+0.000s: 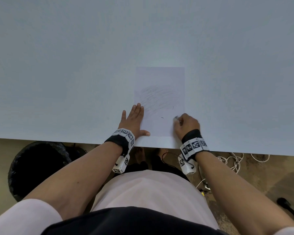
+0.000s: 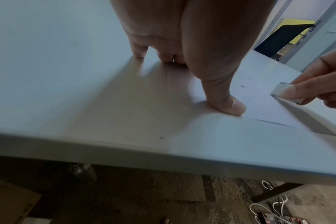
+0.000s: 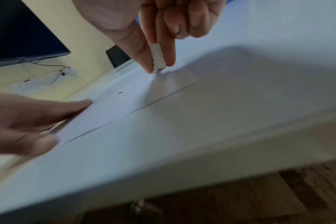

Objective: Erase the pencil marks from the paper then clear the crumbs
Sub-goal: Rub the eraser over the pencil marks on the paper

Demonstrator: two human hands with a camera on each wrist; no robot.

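Note:
A white sheet of paper (image 1: 159, 82) lies on the white table near its front edge, with faint grey pencil scribbles (image 1: 155, 97) across its middle and two small dark crumbs (image 1: 162, 117) lower down. My left hand (image 1: 134, 119) lies flat with straight fingers on the paper's lower left edge, its thumb (image 2: 230, 104) pressing the bottom edge. My right hand (image 1: 185, 123) pinches a small white ridged eraser (image 3: 158, 58) between thumb and fingers, its tip touching the paper's lower right part. The eraser (image 2: 282, 89) also shows in the left wrist view.
The table (image 1: 75, 65) stretches wide and bare behind and beside the paper. Below its front edge stand a black bin (image 1: 36, 168) at the left and white cables (image 1: 232, 160) on the floor at the right.

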